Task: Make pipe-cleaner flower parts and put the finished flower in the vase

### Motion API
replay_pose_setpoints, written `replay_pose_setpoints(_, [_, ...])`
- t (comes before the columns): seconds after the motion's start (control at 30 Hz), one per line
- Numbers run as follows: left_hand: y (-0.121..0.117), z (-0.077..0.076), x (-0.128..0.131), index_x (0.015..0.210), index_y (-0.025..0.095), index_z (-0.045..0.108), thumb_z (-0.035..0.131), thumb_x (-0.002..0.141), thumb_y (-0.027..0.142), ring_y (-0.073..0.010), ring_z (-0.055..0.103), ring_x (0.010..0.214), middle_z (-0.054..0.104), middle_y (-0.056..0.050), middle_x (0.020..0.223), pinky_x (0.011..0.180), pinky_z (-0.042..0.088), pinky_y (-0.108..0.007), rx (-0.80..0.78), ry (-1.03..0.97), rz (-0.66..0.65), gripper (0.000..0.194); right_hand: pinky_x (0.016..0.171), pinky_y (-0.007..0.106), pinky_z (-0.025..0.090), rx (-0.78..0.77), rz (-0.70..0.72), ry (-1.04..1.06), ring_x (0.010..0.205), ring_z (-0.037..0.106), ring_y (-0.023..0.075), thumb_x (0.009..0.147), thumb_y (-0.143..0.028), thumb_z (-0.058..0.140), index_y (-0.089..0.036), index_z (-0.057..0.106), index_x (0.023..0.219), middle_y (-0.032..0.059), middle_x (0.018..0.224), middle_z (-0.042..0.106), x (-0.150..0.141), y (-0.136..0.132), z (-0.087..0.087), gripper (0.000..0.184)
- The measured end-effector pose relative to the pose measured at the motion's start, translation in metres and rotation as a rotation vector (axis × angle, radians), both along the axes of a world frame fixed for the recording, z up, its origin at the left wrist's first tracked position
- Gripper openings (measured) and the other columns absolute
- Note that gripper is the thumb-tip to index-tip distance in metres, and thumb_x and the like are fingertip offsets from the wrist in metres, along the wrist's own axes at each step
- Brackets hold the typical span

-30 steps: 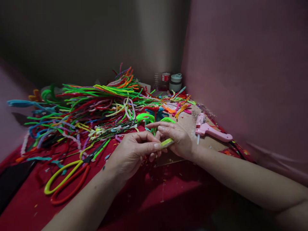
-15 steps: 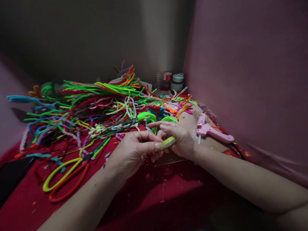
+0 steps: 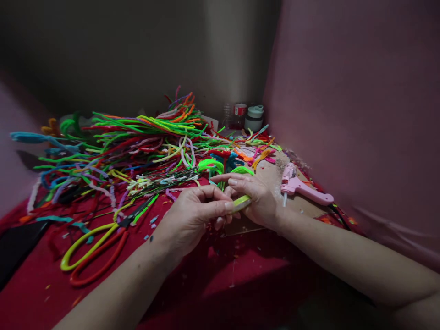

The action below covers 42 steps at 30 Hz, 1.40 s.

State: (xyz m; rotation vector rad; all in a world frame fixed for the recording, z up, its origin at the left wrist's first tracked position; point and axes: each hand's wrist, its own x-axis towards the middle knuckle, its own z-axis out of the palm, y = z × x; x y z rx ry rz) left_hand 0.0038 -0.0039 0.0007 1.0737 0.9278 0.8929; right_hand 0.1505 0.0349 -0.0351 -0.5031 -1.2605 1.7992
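My left hand is closed, thumb and fingers pinching a small yellow-green roll of tape by its near edge. Right beside it, my right hand has its fingers bent around the stem of a pipe-cleaner flower. Bright green loops and red and dark blue parts of the flower rise above my fingers. Most of the stem is hidden behind both hands. The roll lies against the right palm, so the two hands nearly touch.
Scissors with yellow and red handles lie at left. A heap of pipe cleaners and a bundle of thin wire stems lie behind. At right, a pink glue gun rests on cardboard. A lidded cup stands farther back.
The roll of tape has tilted and turned slightly between my hands. Both hands keep their hold in almost the same place; the view has shifted a little.
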Motion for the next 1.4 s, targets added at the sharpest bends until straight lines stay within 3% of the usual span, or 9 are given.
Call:
replay_pose_setpoints(0.3, [0.003,-0.001,-0.001,0.065,0.013,0.062,0.068,0.067,0.014,-0.0098,0.051,0.054,0.061,-0.002,0.062,0.051,0.036,-0.023,-0.013,-0.023,-0.029,0.007,0.032,0.021,0.033,-0.036,-0.013,0.001,0.035,0.052,0.0139,0.079,-0.032,0.052,-0.008,0.057,0.108,-0.0004,0.049,0.060,0.000,0.001,0.002,0.039])
replay_pose_setpoints(0.53, [0.001,-0.001,0.000,0.062,0.013,0.061,0.070,0.066,0.015,-0.0144,0.058,0.068,0.064,-0.004,0.069,0.057,0.038,-0.024,0.001,0.013,0.003,0.010,0.033,0.022,0.034,-0.004,-0.040,-0.051,0.035,0.052,0.0137,0.078,-0.031,0.052,-0.008,0.059,0.108,0.0007,0.049,0.061,0.000,0.000,0.001,0.038])
replay_pose_setpoints(0.83, [-0.002,-0.001,0.002,0.061,0.015,0.058,0.068,0.071,0.024,-0.0087,0.048,0.052,0.059,0.000,0.058,0.049,0.033,-0.021,0.014,0.028,0.020,0.017,0.032,0.022,0.034,-0.028,-0.027,-0.054,0.036,0.054,0.0151,0.078,-0.031,0.052,-0.009,0.059,0.107,0.0011,0.050,0.061,-0.002,-0.001,0.002,0.037])
replay_pose_setpoints(0.97, [-0.001,0.004,0.000,0.065,0.015,0.061,0.060,0.080,0.032,-0.0097,0.049,0.052,0.060,-0.001,0.060,0.049,0.036,-0.021,0.122,0.117,-0.039,0.023,0.030,0.021,0.031,-0.094,0.024,-0.047,0.037,0.054,0.0159,0.078,-0.035,0.049,-0.011,0.056,0.106,0.0008,0.049,0.059,-0.006,-0.003,0.002,0.037])
replay_pose_setpoints(1.1, [-0.003,0.012,-0.002,0.079,0.017,0.065,0.065,0.075,0.023,-0.0143,0.059,0.063,0.065,-0.002,0.073,0.060,0.047,-0.025,0.200,0.154,-0.020,0.008,0.030,0.021,0.032,-0.122,0.063,-0.017,0.037,0.053,0.0137,0.076,-0.036,0.050,-0.015,0.054,0.084,0.0001,0.051,0.057,-0.010,-0.003,-0.001,0.023])
replay_pose_setpoints(1.23, [-0.004,0.016,-0.003,0.075,0.018,0.066,0.069,0.070,0.019,-0.0158,0.060,0.067,0.065,-0.002,0.074,0.063,0.047,-0.026,0.302,0.216,0.000,0.006,0.029,0.020,0.030,-0.159,0.111,0.010,0.035,0.049,0.0122,0.077,-0.037,0.048,-0.017,0.048,0.075,-0.0015,0.047,0.053,-0.011,-0.003,-0.002,0.020])
replay_pose_setpoints(1.4, [-0.003,0.011,-0.006,0.069,0.019,0.068,0.064,0.074,0.020,-0.0167,0.056,0.071,0.062,-0.004,0.073,0.068,0.043,-0.026,0.606,0.427,0.063,0.007,0.028,0.020,0.030,-0.169,0.136,-0.002,0.035,0.049,0.0124,0.079,-0.039,0.048,-0.018,0.049,0.078,-0.0023,0.047,0.053,-0.009,-0.002,0.000,0.022])
